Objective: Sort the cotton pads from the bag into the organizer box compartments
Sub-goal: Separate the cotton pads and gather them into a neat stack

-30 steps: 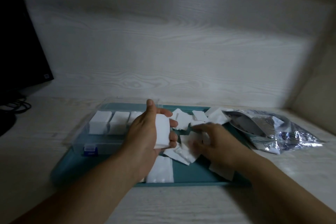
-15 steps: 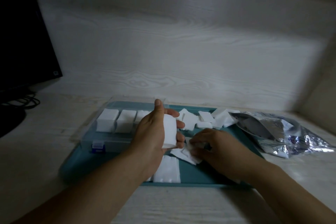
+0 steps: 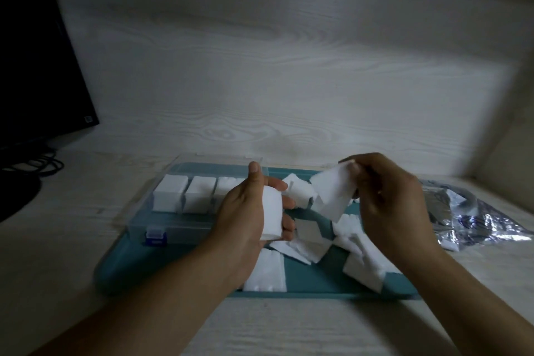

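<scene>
My left hand (image 3: 245, 211) grips an upright stack of white cotton pads (image 3: 271, 215) above the teal tray (image 3: 121, 272). My right hand (image 3: 387, 196) is raised over the tray and pinches a few cotton pads (image 3: 332, 191) by their top edge. Loose cotton pads (image 3: 312, 246) lie scattered across the tray's middle and right. The clear organizer box (image 3: 173, 228) sits on the tray's left side, with white pad stacks (image 3: 185, 193) filling three visible compartments. The silver foil bag (image 3: 476, 220) lies on the desk to the right of the tray.
A dark monitor (image 3: 34, 66) and black cables (image 3: 37, 165) stand at the far left. A pale wood-grain wall (image 3: 289, 81) rises behind the tray, and a side wall closes the right. The box has a blue latch (image 3: 156, 235) on its front.
My right hand has lifted from the tray with a few pads pinched in its fingers. My left hand has kept its stack and stayed in place.
</scene>
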Available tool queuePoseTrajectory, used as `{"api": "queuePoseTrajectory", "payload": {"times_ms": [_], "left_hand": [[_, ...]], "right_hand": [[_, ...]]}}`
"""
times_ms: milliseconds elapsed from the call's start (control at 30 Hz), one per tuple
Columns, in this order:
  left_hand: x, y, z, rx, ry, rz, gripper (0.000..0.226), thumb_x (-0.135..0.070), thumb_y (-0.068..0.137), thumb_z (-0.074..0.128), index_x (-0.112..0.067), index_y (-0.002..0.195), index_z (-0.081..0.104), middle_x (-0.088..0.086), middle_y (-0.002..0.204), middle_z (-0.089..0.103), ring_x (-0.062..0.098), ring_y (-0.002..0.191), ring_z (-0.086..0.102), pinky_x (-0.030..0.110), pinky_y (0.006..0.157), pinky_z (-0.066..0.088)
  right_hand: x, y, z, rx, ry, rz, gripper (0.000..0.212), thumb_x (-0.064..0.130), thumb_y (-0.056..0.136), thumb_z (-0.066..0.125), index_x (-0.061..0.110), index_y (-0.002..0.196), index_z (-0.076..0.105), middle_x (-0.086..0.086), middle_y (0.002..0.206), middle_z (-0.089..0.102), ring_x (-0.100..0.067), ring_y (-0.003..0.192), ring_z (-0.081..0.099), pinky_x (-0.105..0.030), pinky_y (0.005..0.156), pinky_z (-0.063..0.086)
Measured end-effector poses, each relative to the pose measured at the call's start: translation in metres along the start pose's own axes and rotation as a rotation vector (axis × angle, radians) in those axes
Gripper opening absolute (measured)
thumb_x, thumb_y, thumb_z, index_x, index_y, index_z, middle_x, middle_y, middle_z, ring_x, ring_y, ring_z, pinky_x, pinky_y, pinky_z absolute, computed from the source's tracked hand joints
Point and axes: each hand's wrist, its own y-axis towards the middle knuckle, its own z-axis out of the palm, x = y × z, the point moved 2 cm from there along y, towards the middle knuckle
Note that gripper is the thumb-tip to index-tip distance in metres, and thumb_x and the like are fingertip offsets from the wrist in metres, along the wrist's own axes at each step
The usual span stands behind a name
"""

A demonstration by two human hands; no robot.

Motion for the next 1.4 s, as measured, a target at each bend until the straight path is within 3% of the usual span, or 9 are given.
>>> {"api": "queuePoseTrajectory", "payload": {"times_ms": [100,167,233,433,733,833,967,1167,1400], "left_hand": [[0.002,-0.002,0.002,-0.002,0.051,-0.002,0.049,-0.049,0.099,0.042,-0.009,0.083,0.065,0.012,0.066,0.068,0.024,0.05,0.058,0.029,0.045,0.051],[0.007,-0.003,0.001,0.002,0.138,-0.048,0.047,-0.053,0.096,0.045,-0.013,0.09,0.069,0.011,0.077,0.073,0.026,0.066,0.067,0.037,0.058,0.058],[0.013,-0.007,0.004,0.106,0.133,-0.177,0.052,-0.057,0.09,0.051,-0.01,0.103,0.067,0.017,0.079,0.07,0.031,0.067,0.066,0.037,0.053,0.057],[0.015,-0.014,0.014,0.402,-0.033,-0.349,0.049,-0.053,0.091,0.048,-0.014,0.111,0.071,0.018,0.083,0.06,0.027,0.058,0.059,0.029,0.05,0.051],[0.007,-0.012,0.01,0.271,-0.111,-0.332,0.06,-0.058,0.097,0.039,-0.005,0.117,0.059,0.014,0.07,0.058,0.021,0.052,0.052,0.025,0.044,0.045],[0.009,-0.01,0.007,0.253,-0.07,-0.29,0.06,-0.055,0.094,0.045,-0.003,0.121,0.059,0.015,0.069,0.061,0.023,0.05,0.055,0.027,0.044,0.048],[0.012,-0.01,0.006,0.29,-0.022,-0.281,0.054,-0.057,0.093,0.044,-0.011,0.108,0.069,0.017,0.075,0.064,0.026,0.056,0.06,0.031,0.048,0.051],[0.012,-0.012,0.007,0.237,-0.048,-0.291,0.057,-0.055,0.092,0.049,-0.007,0.12,0.061,0.017,0.077,0.067,0.026,0.055,0.061,0.029,0.047,0.05],[0.009,-0.005,0.001,0.157,0.001,-0.22,0.054,-0.06,0.093,0.043,-0.017,0.113,0.069,0.018,0.087,0.073,0.026,0.066,0.067,0.033,0.058,0.056]], "right_hand": [[0.013,0.0,0.005,0.151,0.378,0.111,0.019,0.011,0.096,0.054,0.018,0.09,0.071,0.003,0.075,0.071,-0.011,0.063,0.061,-0.025,0.059,0.052],[0.022,-0.005,0.012,0.252,0.479,0.141,0.02,0.006,0.095,0.054,0.012,0.089,0.072,0.005,0.068,0.069,-0.005,0.057,0.057,-0.018,0.054,0.046],[0.027,-0.011,0.018,0.285,0.484,0.121,0.021,0.003,0.094,0.054,0.013,0.089,0.072,0.005,0.071,0.071,-0.003,0.059,0.058,-0.015,0.056,0.044],[0.028,-0.02,0.024,0.238,0.284,0.044,0.027,0.009,0.095,0.056,0.031,0.088,0.069,0.011,0.087,0.071,-0.003,0.084,0.065,-0.011,0.069,0.049],[0.017,-0.008,0.014,0.116,0.315,0.096,0.022,0.01,0.097,0.055,0.023,0.087,0.069,0.008,0.082,0.072,-0.005,0.076,0.064,-0.016,0.068,0.049],[0.023,-0.006,0.01,0.251,0.43,0.069,0.022,0.004,0.095,0.055,0.016,0.089,0.072,0.005,0.085,0.074,-0.005,0.08,0.067,-0.014,0.072,0.05],[0.022,-0.018,0.022,0.403,0.089,-0.124,0.024,0.01,0.095,0.058,0.028,0.099,0.072,0.021,0.086,0.065,-0.005,0.088,0.06,-0.018,0.075,0.046],[0.024,-0.022,0.022,0.18,-0.073,-0.172,0.025,0.024,0.09,0.066,0.028,0.115,0.065,0.02,0.098,0.058,0.0,0.099,0.054,-0.012,0.082,0.041],[0.033,-0.029,0.014,0.655,-0.05,-0.16,0.106,0.045,0.078,0.076,0.04,0.153,0.001,0.029,0.141,0.036,0.002,0.134,0.034,-0.017,0.109,0.032]]}}
